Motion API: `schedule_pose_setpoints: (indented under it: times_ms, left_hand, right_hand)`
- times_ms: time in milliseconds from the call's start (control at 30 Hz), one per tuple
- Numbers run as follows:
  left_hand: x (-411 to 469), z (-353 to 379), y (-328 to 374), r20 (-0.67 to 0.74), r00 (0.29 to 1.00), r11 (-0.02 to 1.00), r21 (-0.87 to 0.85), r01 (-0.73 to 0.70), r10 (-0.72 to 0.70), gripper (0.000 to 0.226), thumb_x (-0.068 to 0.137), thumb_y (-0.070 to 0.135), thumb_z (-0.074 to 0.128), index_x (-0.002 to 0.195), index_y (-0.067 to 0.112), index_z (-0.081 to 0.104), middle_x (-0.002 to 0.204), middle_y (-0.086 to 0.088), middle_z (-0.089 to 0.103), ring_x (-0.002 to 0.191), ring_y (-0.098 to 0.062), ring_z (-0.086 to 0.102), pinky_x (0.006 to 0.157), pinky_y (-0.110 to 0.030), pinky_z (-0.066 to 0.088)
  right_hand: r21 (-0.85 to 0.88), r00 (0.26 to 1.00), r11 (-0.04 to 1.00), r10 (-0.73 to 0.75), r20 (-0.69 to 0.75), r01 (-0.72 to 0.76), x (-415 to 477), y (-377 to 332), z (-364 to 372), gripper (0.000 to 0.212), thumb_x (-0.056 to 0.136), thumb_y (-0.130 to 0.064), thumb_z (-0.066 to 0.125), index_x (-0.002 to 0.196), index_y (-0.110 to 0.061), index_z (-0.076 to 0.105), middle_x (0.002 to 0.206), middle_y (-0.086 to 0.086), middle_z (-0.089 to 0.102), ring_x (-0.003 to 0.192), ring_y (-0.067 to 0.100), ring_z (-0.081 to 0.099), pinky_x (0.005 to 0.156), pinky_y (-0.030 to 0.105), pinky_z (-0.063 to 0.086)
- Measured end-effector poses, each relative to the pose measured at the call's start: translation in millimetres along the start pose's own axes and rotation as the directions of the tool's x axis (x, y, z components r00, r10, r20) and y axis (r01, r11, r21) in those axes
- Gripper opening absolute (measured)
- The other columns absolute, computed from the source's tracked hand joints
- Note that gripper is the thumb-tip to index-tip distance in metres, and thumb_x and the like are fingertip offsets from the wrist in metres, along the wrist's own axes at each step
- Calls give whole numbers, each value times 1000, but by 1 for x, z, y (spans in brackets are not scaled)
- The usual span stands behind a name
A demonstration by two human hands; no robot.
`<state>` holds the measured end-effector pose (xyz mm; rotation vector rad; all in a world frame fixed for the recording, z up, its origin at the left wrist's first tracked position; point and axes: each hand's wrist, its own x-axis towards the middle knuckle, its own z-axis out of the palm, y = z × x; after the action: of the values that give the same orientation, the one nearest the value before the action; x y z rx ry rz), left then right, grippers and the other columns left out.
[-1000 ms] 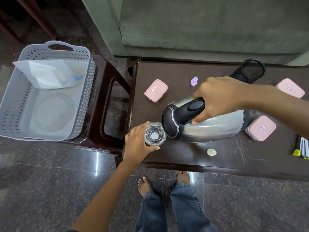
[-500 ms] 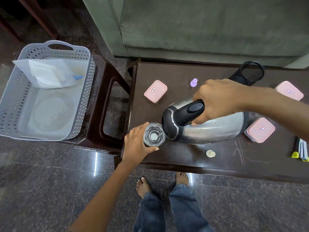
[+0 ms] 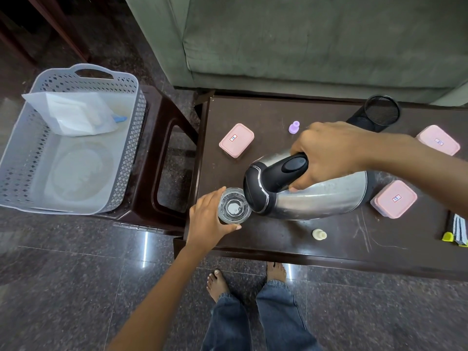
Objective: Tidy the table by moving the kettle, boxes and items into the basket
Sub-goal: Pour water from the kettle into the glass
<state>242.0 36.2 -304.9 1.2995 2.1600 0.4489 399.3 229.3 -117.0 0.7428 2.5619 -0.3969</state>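
Note:
My right hand (image 3: pixel 331 153) grips the black handle of a steel kettle (image 3: pixel 316 198), tipped on its side with its spout over a clear glass (image 3: pixel 234 206). My left hand (image 3: pixel 207 219) wraps around that glass at the left front of the dark table (image 3: pixel 278 239). Three pink lidded boxes lie on the table: one at back left (image 3: pixel 236 140), one right of the kettle (image 3: pixel 393 198), one at far right (image 3: pixel 438 139). A grey plastic basket (image 3: pixel 126 158) stands on a brown stool to the left, holding a white packet (image 3: pixel 73 114).
A small purple piece (image 3: pixel 294 127) and a cream piece (image 3: pixel 319 234) lie on the table. A black mesh cup (image 3: pixel 377 114) stands at the back. Yellow-tipped items (image 3: pixel 455 229) lie at the right edge. A green sofa (image 3: pixel 304 39) is behind the table; my bare feet are below.
The kettle stays tipped over the glass in all frames. Both hands keep their grips; only the view shifts slightly.

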Motion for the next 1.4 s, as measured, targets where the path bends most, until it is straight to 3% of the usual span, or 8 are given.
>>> schedule_pose_setpoints:
  times_ms: [367, 900, 1400]
  left_hand:
    - [0, 0, 0, 1, 1000, 1000, -17, 10, -10, 97, 57, 43, 83, 140, 27, 33, 139, 9, 45, 131, -13, 33, 105, -38, 26]
    - [0, 0, 2, 8, 1000, 999, -27, 27, -27, 99, 58, 43, 83, 141, 28, 32, 140, 9, 45, 132, -14, 32, 104, -38, 26]
    - [0, -1, 1, -3, 1000, 999, -24, 21, -21, 98, 57, 43, 84, 140, 27, 34, 139, 9, 46, 131, -15, 34, 105, -40, 28]
  right_hand:
    - [3, 1000, 1000, 3, 13, -3, -4, -2, -5, 47, 66, -55, 70, 53, -21, 40, 54, -1, 45, 51, 7, 37, 49, 26, 32]
    - [20, 1000, 1000, -11, 27, 11, -3, -3, -11, 44, 65, -55, 71, 54, -24, 42, 56, -3, 46, 55, 16, 44, 51, 27, 37]
    - [3, 999, 1000, -18, 31, 17, -1, -5, -14, 47, 67, -56, 70, 54, -24, 38, 57, -3, 43, 53, 11, 40, 56, 31, 39]
